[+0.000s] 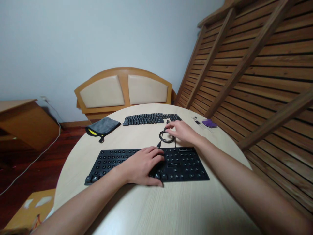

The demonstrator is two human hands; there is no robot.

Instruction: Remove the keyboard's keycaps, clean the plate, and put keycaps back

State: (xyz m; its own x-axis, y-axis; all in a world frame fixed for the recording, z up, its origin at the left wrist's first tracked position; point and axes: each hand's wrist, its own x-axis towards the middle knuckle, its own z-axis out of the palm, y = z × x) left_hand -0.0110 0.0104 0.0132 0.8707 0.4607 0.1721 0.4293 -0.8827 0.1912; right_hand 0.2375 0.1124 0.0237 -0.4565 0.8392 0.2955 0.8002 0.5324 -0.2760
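Observation:
A black keyboard [174, 169] lies across the near part of the table, with most of its keycaps off and only a few left along the front row. My left hand [143, 165] rests over its middle, fingers apart and thumb at the front edge. Farther out, my right hand [182, 130] reaches past the back edge with thumb and fingertips close together. A small dark thing shows at those fingertips, too small to name. Beside them is a coiled black cable [166, 141]. Behind, loose black keycaps [144, 119] stand in keyboard-like rows, partly hidden by my right hand.
A grey cloth [104, 126] with a yellow underside lies at the table's left. Small tools [197, 122] and a purple item [209, 123] sit at the right edge. The round table [151, 209] stands near a slatted wooden panel [264, 65] and a headboard [126, 85].

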